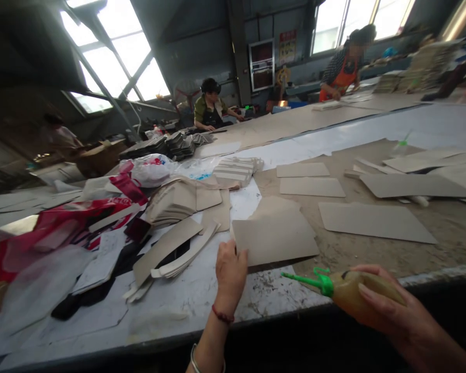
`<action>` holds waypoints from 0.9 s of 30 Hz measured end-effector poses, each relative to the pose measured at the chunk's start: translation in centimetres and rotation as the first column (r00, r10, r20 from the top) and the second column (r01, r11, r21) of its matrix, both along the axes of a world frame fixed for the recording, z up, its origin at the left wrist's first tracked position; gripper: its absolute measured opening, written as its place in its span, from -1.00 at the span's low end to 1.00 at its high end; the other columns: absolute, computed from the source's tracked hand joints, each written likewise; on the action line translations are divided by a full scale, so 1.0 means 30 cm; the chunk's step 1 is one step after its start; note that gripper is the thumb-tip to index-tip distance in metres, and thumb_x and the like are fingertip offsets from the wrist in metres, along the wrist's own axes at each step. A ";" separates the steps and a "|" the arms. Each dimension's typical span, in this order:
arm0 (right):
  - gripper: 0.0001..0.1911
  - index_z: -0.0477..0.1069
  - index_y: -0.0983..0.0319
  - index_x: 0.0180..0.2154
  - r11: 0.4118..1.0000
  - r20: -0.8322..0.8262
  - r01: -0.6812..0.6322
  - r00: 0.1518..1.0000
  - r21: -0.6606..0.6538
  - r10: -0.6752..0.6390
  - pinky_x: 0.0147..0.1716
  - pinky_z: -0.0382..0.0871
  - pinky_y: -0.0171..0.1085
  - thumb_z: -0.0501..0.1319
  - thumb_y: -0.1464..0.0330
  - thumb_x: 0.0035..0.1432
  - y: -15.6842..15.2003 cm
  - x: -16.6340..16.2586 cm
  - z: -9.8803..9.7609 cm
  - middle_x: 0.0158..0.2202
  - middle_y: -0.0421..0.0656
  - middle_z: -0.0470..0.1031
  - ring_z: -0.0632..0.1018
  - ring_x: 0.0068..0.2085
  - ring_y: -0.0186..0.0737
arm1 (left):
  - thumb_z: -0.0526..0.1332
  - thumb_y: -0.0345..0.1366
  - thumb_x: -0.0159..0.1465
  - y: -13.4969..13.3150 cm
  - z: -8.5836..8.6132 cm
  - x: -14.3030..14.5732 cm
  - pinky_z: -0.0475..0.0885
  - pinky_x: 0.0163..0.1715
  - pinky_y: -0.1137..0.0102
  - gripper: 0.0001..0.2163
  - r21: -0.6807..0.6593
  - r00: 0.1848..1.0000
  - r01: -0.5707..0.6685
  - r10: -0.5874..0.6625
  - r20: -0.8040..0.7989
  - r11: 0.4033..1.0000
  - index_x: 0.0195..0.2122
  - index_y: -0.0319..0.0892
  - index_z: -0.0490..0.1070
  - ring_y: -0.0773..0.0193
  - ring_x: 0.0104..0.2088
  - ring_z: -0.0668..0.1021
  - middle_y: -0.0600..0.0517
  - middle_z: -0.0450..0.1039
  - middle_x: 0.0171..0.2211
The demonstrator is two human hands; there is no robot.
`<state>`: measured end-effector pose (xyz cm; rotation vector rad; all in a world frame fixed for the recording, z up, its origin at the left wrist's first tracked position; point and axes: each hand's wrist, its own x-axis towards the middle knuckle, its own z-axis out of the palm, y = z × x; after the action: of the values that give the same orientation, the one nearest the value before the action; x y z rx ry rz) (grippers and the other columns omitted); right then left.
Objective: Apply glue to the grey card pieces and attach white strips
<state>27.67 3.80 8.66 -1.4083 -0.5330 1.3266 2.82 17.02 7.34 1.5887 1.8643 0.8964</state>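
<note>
My left hand [232,265] pinches the left edge of a beige cardboard piece [274,238] near the table's front edge. In my right hand [396,305] is a squeeze bottle [357,295] of amber liquid, fingers wrapped round its body. Its green nozzle [306,280] points left, beside the cardboard's lower edge. Right of that piece lies a long cardboard panel [375,221]. Two smaller cardboard strips [310,186] lie behind it. To my left hand's left are curved cardboard strips [188,254] and a fanned stack of cardboard pieces [174,202].
At left are a red plastic bag [62,223] and clear plastic. More cardboard sheets [415,185] lie at right, with another green-tipped bottle [402,145] behind them. Two people work across the long table, one in an orange apron [344,83]. A third figure is dim at far left.
</note>
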 end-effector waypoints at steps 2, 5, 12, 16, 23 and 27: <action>-0.40 0.33 0.08 -0.13 0.999 0.004 0.026 1.000 -0.019 -0.026 -0.46 0.47 -0.38 0.46 0.08 -0.20 -0.001 0.017 -0.001 -0.31 -0.17 0.56 0.56 -0.35 -0.16 | 0.13 -0.24 0.20 -0.046 0.024 0.002 0.35 -0.15 0.23 -0.87 0.005 0.995 0.028 -0.028 0.094 1.000 -0.46 -0.08 0.21 0.18 -0.28 0.41 0.06 0.26 -0.40; -0.42 0.35 0.05 -0.13 0.998 0.021 0.063 0.998 -0.003 -0.063 -0.47 0.50 -0.37 0.46 0.09 -0.22 -0.001 0.042 -0.012 -0.33 -0.17 0.57 0.59 -0.36 -0.12 | 0.04 -0.03 0.25 -0.152 0.012 -0.004 0.39 -0.52 0.36 -0.76 -0.086 0.954 0.089 -0.060 0.294 0.992 -0.36 -0.09 0.25 0.30 -0.54 0.41 0.10 0.30 -0.48; -0.40 0.35 0.11 -0.15 0.995 0.220 -0.097 0.972 0.031 0.088 -0.45 0.55 -0.23 0.45 0.07 -0.24 -0.001 0.039 -0.022 -0.30 -0.08 0.59 0.61 -0.32 0.04 | 0.13 0.21 0.09 -0.432 -0.181 -0.006 0.42 -0.67 0.40 -0.42 -0.388 0.719 0.079 0.217 0.660 0.918 -0.12 -0.24 0.25 0.25 -0.61 0.54 -0.05 0.49 -0.41; -0.54 0.35 0.13 -0.16 0.979 0.530 -0.190 0.839 0.077 0.121 -0.48 0.46 -0.32 0.33 0.04 -0.04 -0.015 -0.065 0.042 -0.40 -0.20 0.52 0.54 -0.41 -0.16 | 0.24 0.12 0.06 -0.480 -0.183 0.000 0.47 -0.62 0.40 -0.43 -0.405 0.649 0.034 0.288 0.704 0.914 -0.11 -0.28 0.29 0.21 -0.55 0.59 -0.10 0.53 -0.36; -0.69 0.27 0.10 -0.12 0.918 0.719 -0.389 0.660 0.076 0.221 -0.54 0.38 -0.36 0.23 0.16 0.14 -0.020 -0.186 0.069 -0.41 -0.27 0.40 0.45 -0.48 -0.28 | 0.23 0.05 0.08 -0.479 -0.154 -0.024 0.42 -0.66 0.43 -0.52 -0.406 0.639 0.045 0.286 0.714 0.913 -0.17 -0.28 0.37 0.24 -0.57 0.57 -0.09 0.56 -0.36; -0.73 0.24 0.10 -0.10 0.840 0.817 -0.535 0.523 0.092 0.243 -0.54 0.36 -0.37 0.22 0.24 0.19 0.002 -0.201 0.050 -0.36 -0.26 0.38 0.44 -0.48 -0.31 | 0.21 0.05 0.08 -0.484 -0.166 -0.039 0.38 -0.68 0.44 -0.53 -0.395 0.640 0.058 0.269 0.719 0.917 -0.19 -0.28 0.37 0.25 -0.59 0.55 -0.04 0.54 -0.46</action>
<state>21.63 3.84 10.17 -1.5807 -1.7015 0.7970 1.64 2.48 2.36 0.6632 1.3782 0.9697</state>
